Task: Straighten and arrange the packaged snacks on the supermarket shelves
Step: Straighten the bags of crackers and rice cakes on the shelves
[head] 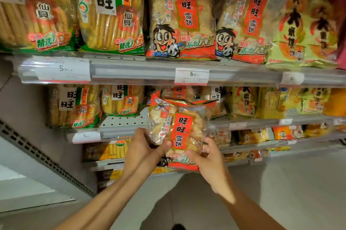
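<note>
Crinkly plastic snack bag [177, 132] hanging mid-frame, clear of the shelves [149, 69]; left hand [144, 147] and right hand [207, 156] both curling around its lower corners. Probably light, slippery, crackers breakable; gripping edges gently.

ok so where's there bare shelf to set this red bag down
One bare patch: the perforated shelf on the second level, between the green-striped packs and the row behind the red bag that both the left hand and the right hand hold. The top shelf is packed edge to edge.
</note>
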A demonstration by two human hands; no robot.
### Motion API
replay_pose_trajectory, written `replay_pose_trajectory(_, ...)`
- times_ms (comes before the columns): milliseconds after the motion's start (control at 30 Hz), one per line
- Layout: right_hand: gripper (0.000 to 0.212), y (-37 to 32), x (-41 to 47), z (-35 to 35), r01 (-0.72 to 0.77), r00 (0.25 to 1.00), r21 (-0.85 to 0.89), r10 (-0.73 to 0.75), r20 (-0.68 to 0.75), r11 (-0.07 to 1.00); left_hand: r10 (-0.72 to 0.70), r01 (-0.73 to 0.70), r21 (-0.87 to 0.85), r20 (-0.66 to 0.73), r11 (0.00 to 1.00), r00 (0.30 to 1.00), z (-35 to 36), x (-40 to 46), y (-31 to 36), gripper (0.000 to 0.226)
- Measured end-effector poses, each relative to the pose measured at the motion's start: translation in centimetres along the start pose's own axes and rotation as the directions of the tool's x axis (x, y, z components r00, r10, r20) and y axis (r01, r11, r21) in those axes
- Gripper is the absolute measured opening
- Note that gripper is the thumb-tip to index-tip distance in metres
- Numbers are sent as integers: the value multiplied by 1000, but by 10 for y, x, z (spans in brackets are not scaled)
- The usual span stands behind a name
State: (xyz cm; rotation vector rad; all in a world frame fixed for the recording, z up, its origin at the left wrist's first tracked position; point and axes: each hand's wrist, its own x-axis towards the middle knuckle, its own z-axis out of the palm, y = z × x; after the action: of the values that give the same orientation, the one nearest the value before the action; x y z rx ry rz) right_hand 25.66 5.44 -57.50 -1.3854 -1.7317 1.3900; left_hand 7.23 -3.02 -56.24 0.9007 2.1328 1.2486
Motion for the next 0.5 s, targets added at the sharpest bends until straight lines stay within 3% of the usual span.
replay_pose_trajectory(200,58,34,14,-76,-27,995,-35,24,-94,999,89,-99,77,128,992,988,63,-9,26,48)
replay_pose_trajectory(300,50,53,30,-120,-42,992,-23,38,-122,999,123,-135,59,168,989,978,96,-7,41,39)
replay_pose_trajectory(367,44,65,44,-154,-27,991,-46,20,-131,999,74,-64,-82,128,995,989,124,-5,49,35)
replay_pose_trajectory(500,44,88,75,-218,-17,998,-40,14,-68,999,-177,165,-285,-18,944,984,183,8,63,24)
